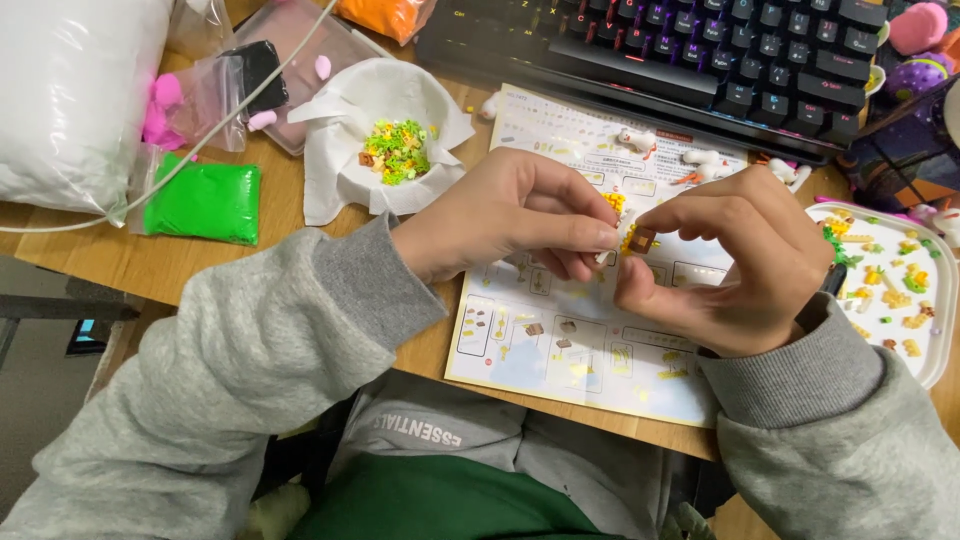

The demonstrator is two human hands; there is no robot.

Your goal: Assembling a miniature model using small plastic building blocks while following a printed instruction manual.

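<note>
Both hands met over the middle of the worktop (90, 262), just above a printed instruction sheet (560, 340). The left hand (505, 215) came in from the left with its thumb and forefinger pinched together on the near edge of a small block model (632, 236), a cluster of yellow and white pieces with a brown tile facing up. The right hand (745, 265) curled around from the other side, its thumb under the model and its fingertips pressing on the top, so the model sat squeezed between the two hands, right at the tips of both. A few more yellow pieces (614, 201) showed just behind the left fingertips, though the view was too small to tell whether they belonged to the same model. To the right of the right wrist lay a white tray (935, 340) scattered with loose yellow, orange and green pieces. Behind the left hand, well apart from it, stood a white bowl (345, 170) lined with paper and holding a heap of green and yellow pieces. A black keyboard (700, 50) ran along the far edge, and a green bag (205, 200) lay at the left beside a large white bag (70, 90).
</note>
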